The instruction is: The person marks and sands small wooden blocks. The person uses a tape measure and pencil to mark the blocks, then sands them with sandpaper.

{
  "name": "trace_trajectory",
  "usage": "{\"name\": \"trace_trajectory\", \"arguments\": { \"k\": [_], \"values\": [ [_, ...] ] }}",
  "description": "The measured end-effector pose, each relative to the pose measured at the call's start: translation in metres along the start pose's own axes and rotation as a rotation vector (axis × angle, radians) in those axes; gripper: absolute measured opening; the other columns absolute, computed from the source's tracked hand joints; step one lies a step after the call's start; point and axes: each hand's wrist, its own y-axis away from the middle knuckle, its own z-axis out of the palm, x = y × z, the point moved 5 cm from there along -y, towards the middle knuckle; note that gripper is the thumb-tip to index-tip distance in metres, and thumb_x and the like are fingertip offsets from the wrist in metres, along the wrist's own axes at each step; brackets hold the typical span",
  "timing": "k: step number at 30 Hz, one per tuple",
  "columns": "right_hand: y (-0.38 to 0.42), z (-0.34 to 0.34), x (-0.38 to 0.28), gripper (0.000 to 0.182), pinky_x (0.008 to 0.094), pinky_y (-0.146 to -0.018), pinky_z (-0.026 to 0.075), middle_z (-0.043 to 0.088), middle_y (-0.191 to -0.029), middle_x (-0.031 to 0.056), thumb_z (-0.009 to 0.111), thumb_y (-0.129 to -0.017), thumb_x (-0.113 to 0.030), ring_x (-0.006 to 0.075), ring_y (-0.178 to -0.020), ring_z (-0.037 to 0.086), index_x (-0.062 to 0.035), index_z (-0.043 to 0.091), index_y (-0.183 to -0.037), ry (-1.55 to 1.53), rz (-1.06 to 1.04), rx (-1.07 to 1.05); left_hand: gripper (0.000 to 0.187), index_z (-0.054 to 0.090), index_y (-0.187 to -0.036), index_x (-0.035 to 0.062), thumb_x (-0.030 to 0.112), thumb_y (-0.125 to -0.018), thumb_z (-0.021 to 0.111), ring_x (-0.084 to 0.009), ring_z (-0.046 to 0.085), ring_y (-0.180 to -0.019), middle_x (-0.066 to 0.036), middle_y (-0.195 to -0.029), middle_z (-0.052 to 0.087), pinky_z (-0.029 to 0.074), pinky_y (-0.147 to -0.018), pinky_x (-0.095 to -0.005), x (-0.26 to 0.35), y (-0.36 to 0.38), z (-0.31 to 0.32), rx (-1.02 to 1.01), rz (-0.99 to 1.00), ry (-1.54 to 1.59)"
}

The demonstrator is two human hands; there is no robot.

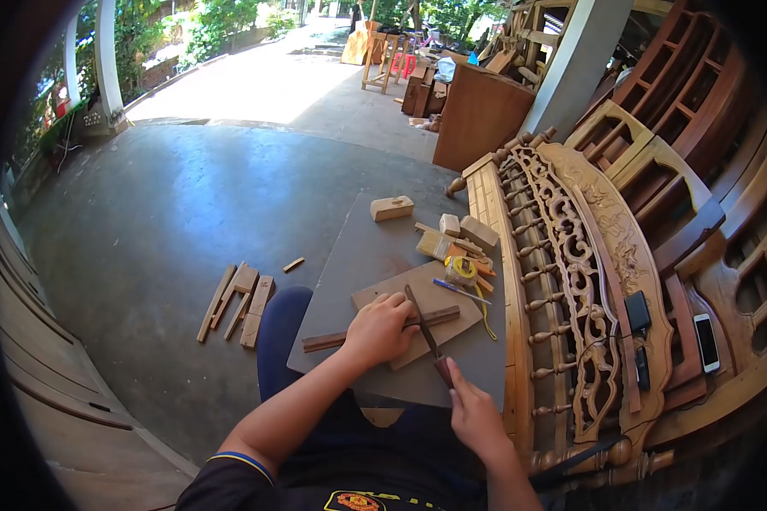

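Note:
A long dark wooden strip (324,341) lies across a flat light board (460,324) on the grey work surface (325,294). My left hand (380,329) is closed over the strip near its middle and presses it down. In my right hand (477,417) is the dark wooden handle of a narrow tool (423,326), a file or a blade, I cannot tell which. Its metal part runs up and to the left across the strip, beside the fingers of my left hand. What the left fingertips touch underneath is hidden.
Behind the board are a yellow tape measure (461,271), a blue pen (462,289), a brush (433,245) and wooden blocks (392,208). Wooden pieces (256,311) lie on the floor at left. Carved wooden panels (562,221) and a phone (706,342) are at right.

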Motion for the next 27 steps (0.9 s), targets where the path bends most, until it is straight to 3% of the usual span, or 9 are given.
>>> {"name": "trace_trajectory", "arguments": {
  "k": [4,10,13,16,22,27],
  "values": [
    [-0.030,0.009,0.003,0.060,0.0527,-0.094,0.054,0.070,-0.122,0.0321,0.056,-0.103,-0.001,0.0515,-0.112,0.067,-0.0085,0.045,-0.161,-0.003,-0.005,-0.025,0.024,0.073,-0.103,0.0085,0.029,-0.092,0.078,-0.0330,0.067,-0.111,-0.010,-0.106,0.067,0.055,-0.094,-0.0455,0.001,0.000,-0.003,0.010,-0.048,-0.029],
    [-0.002,0.010,0.000,0.062,0.0548,-0.091,0.055,0.070,-0.120,0.0315,0.054,-0.105,-0.004,0.0512,-0.107,0.068,-0.0107,0.039,-0.165,0.039,-0.007,0.024,0.024,0.072,-0.103,0.0089,0.030,-0.092,0.077,-0.0314,0.067,-0.109,-0.009,-0.107,0.067,0.056,-0.092,-0.0441,0.010,0.007,0.002,-0.016,-0.047,-0.050],
    [0.017,0.000,-0.003,0.059,0.0515,-0.096,0.054,0.069,-0.124,0.0332,0.055,-0.104,-0.001,0.0525,-0.113,0.067,-0.0092,0.044,-0.162,-0.003,0.077,0.006,0.024,0.072,-0.102,0.0077,0.029,-0.091,0.076,-0.0306,0.068,-0.106,-0.009,-0.106,0.066,0.057,-0.091,-0.0432,0.008,0.006,0.005,0.037,-0.040,-0.085],
    [0.032,-0.006,-0.002,0.060,0.0508,-0.096,0.054,0.069,-0.124,0.0331,0.055,-0.104,-0.001,0.0525,-0.112,0.067,-0.0092,0.045,-0.162,-0.011,0.020,0.038,0.024,0.071,-0.102,0.0075,0.028,-0.091,0.077,-0.0312,0.067,-0.106,-0.009,-0.106,0.066,0.057,-0.090,-0.0433,0.008,0.005,0.007,0.027,-0.034,-0.092],
    [-0.020,0.010,0.006,0.062,0.0535,-0.091,0.056,0.070,-0.124,0.0306,0.054,-0.104,-0.002,0.0502,-0.109,0.069,-0.0109,0.041,-0.164,0.066,0.002,-0.008,0.023,0.073,-0.103,0.0085,0.028,-0.092,0.077,-0.0320,0.068,-0.106,-0.010,-0.105,0.066,0.057,-0.091,-0.0438,0.009,0.004,0.005,0.020,-0.041,-0.073],
    [0.009,-0.005,0.005,0.061,0.0508,-0.092,0.055,0.070,-0.117,0.0322,0.056,-0.103,-0.001,0.0517,-0.107,0.068,-0.0101,0.044,-0.162,0.047,0.053,0.002,0.023,0.073,-0.103,0.0088,0.029,-0.093,0.076,-0.0324,0.068,-0.107,-0.010,-0.105,0.067,0.056,-0.092,-0.0450,0.010,0.005,0.003,0.025,-0.094,-0.073]
  ]
}}
